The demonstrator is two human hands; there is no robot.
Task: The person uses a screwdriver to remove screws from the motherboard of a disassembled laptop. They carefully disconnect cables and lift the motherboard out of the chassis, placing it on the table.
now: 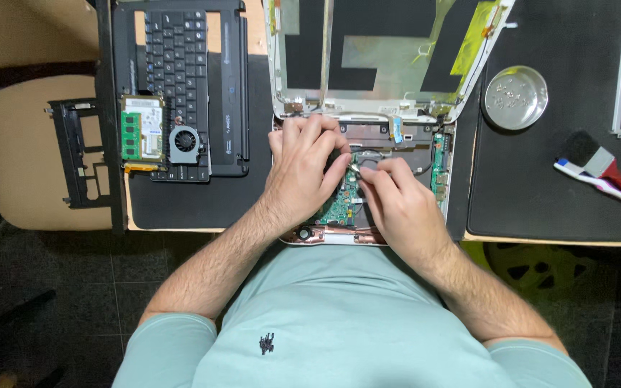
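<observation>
Opened laptop base (368, 183) lying on the bench (540, 208), green circuit board (341, 207) exposed: left hand (303, 169) resting curled on it, right hand (400, 201) pinching a small metal tool (354, 169); board looking thin, rigid, fragile, best held by edges.

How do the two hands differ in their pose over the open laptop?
The left hand lies spread and flat on the open laptop, fingers pointing up toward the hinge, while the right hand is curled, its fingertips pinched together. The left hand seems to hold nothing; the right hand appears to grip a thin tool, too small to identify. Both rest over the green circuit board and nearly touch.
</observation>
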